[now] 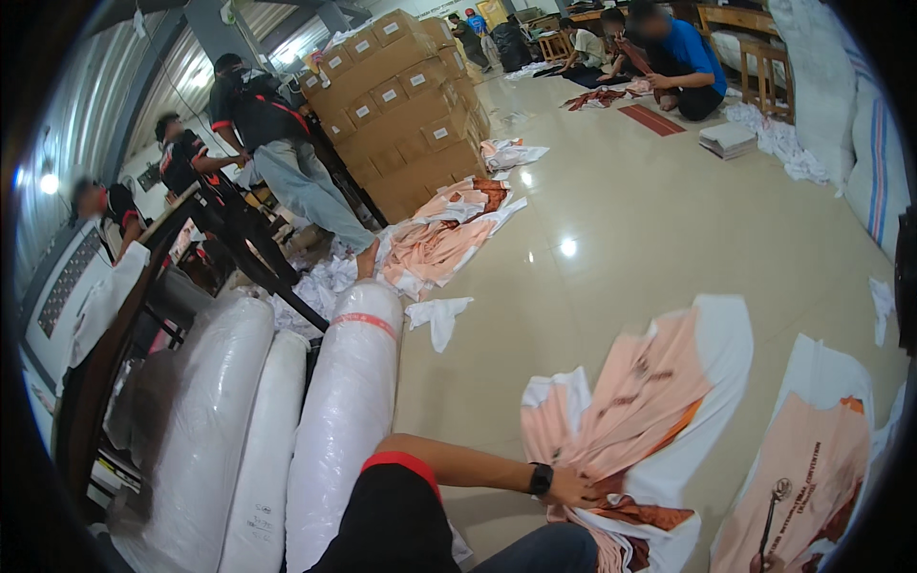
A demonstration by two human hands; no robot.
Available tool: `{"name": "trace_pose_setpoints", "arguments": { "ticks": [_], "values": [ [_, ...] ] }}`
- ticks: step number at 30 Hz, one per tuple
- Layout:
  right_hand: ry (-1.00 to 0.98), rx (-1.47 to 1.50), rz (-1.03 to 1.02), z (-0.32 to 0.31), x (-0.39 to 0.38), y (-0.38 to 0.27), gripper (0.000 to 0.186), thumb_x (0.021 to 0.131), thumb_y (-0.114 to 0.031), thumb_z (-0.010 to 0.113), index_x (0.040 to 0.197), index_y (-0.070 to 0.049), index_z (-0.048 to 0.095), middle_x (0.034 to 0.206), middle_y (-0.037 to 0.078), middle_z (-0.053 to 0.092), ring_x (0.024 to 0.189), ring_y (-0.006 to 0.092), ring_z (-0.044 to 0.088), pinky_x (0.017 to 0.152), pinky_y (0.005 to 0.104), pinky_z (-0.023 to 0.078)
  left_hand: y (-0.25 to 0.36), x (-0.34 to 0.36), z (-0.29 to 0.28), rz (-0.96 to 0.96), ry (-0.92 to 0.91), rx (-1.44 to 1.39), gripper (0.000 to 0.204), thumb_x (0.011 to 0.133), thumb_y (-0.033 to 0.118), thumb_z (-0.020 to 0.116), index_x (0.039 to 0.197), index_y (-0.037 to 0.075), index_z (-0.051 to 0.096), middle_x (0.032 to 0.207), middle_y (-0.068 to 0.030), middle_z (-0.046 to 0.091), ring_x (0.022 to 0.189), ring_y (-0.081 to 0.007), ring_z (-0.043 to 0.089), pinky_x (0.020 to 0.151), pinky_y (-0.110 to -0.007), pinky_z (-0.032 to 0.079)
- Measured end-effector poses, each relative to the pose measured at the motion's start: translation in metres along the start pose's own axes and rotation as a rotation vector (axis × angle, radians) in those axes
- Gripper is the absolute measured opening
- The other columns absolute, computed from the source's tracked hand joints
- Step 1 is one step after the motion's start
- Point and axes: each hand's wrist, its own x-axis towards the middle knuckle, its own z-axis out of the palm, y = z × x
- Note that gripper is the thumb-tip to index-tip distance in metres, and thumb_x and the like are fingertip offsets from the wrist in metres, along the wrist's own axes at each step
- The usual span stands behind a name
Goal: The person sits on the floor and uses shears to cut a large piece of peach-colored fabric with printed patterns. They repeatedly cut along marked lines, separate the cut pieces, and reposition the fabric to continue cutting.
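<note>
My left hand [573, 487], with a dark watch on its wrist, reaches across low in the picture. Its fingers are closed on a peach-and-white printed fabric piece [630, 392] with brown and orange patches. The cloth's upper part fans out over the floor, slightly blurred, and its lower end bunches beneath the hand. Farther right lies a second printed fabric piece [798, 458], spread flat. Over its lower part runs a slim dark shape [769, 520], too unclear to name. A small brownish patch at the bottom edge there may be my right hand; its fingers cannot be made out.
Plastic-wrapped white rolls [349, 430] stand close on my left, beside a dark table [105, 372]. Stacked cartons [401, 105] rise behind a heap of peach fabric [439, 239]. Several people stand or sit farther back. Large white sacks [864, 143] line the right side.
</note>
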Motion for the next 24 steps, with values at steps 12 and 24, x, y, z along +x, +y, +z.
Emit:
{"name": "trace_pose_setpoints", "arguments": {
  "ticks": [12, 24],
  "values": [
    [0.187, -0.057, 0.049, -0.027, -0.091, -0.001, 0.044, 0.103, -0.037, 0.062, 0.069, -0.011, 0.054, 0.050, -0.001, 0.045, 0.038, 0.0112, 0.041, 0.037, 0.0288, 0.032, -0.215, -0.173, -0.185, -0.494, -0.006, 0.123, 0.035, 0.090, 0.043, 0.066, 0.120, 0.025, 0.074, 0.124, -0.0020, 0.071, 0.114, -0.0256, 0.066, 0.092, -0.044, 0.055],
    [0.328, -0.098, -0.005, -0.042, -0.173, 0.031, 0.042, 0.103, -0.036, 0.063, 0.069, -0.012, 0.053, 0.050, -0.001, 0.045, 0.039, 0.0113, 0.041, 0.037, 0.0295, 0.032, -0.291, -0.179, -0.256, -1.551, -0.036, 0.330, 0.058, 0.103, 0.036, 0.046, 0.154, 0.010, 0.041, 0.162, -0.0166, 0.037, 0.154, -0.0372, 0.024, 0.109, -0.084, 0.010]
  ]
}}
